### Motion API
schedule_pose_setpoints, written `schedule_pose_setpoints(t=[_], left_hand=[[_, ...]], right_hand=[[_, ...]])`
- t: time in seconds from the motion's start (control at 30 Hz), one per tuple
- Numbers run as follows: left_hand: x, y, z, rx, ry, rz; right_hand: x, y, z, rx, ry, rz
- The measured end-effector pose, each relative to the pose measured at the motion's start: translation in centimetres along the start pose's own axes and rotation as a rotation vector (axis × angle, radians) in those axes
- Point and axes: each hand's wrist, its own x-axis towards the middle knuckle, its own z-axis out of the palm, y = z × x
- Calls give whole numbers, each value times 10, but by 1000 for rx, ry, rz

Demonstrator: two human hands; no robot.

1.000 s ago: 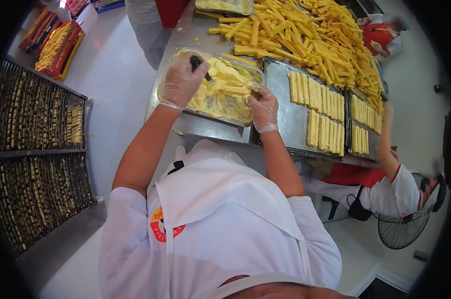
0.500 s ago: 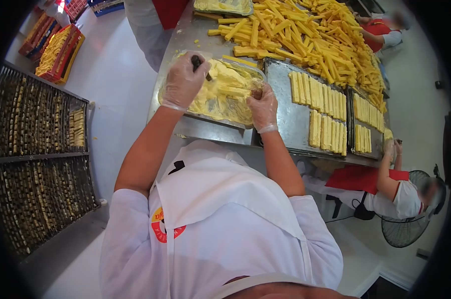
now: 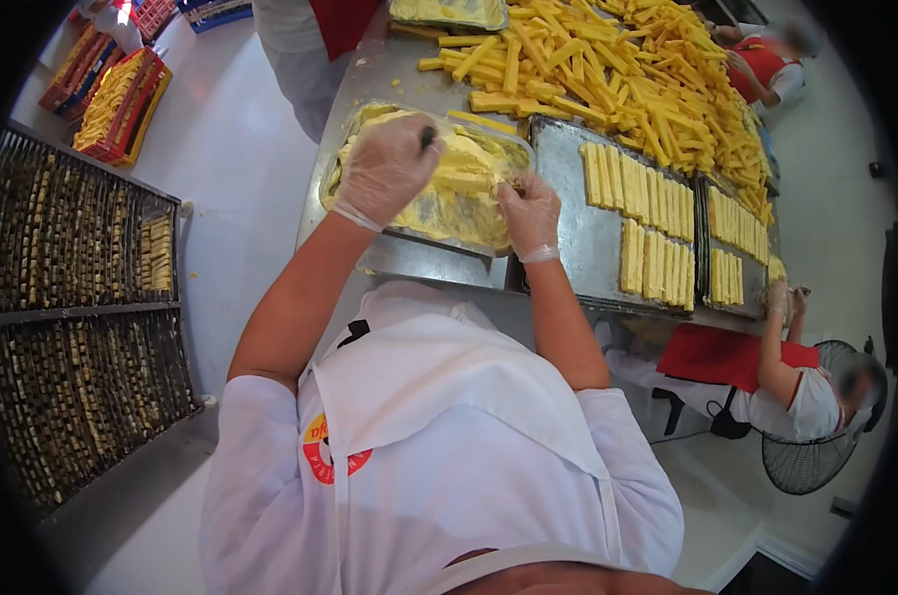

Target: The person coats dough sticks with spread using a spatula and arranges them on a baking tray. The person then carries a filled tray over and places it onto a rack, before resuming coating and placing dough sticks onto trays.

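The gloved left hand [image 3: 390,169] is curled around a dark handle [image 3: 427,137]; its working end is hidden. The gloved right hand [image 3: 530,213] pinches a stick [image 3: 469,181] by one end, seemingly to steady it while leaving its length clear. The stick lies between the hands, in a tub [image 3: 449,242] of cream. Right of the right hand, a pan [image 3: 578,253] bears sticks in neat rows; beyond, a loose pile [image 3: 647,79]. Well below the left hand, a badge [image 3: 335,451] seems to read "ERIA"; the rest is unclear.

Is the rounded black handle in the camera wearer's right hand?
No, the rounded black handle shows in the left hand, while the right hand is at the right end of the yellow-smeared rectangular tray.
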Motion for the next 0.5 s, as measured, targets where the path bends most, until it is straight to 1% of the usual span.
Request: schedule_pose_setpoints(t=[0.07,0.17,0.27,0.37,0.4,0.47,0.5], left_hand=[[1,18,1,76,-56,181],[10,41,-10,-69,-106,91],[18,45,-6,-740,54,-125],[17,36,-7,-1040,164,-446],[15,25,-6,-1003,166,-530],[8,-3,-5,-476,92,-391],[8,-5,-8,-215,56,-316]], right_hand=[[1,-2,2,42,24,-93],[-1,-8,1,-128,14,-234],[-2,-7,5,-96,70,-252],[-5,-11,6,-74,101,-258],[-5,-10,6,-88,99,-253],[-5,-7,5,-115,95,-244],[-4,-7,4,-122,90,-259]])
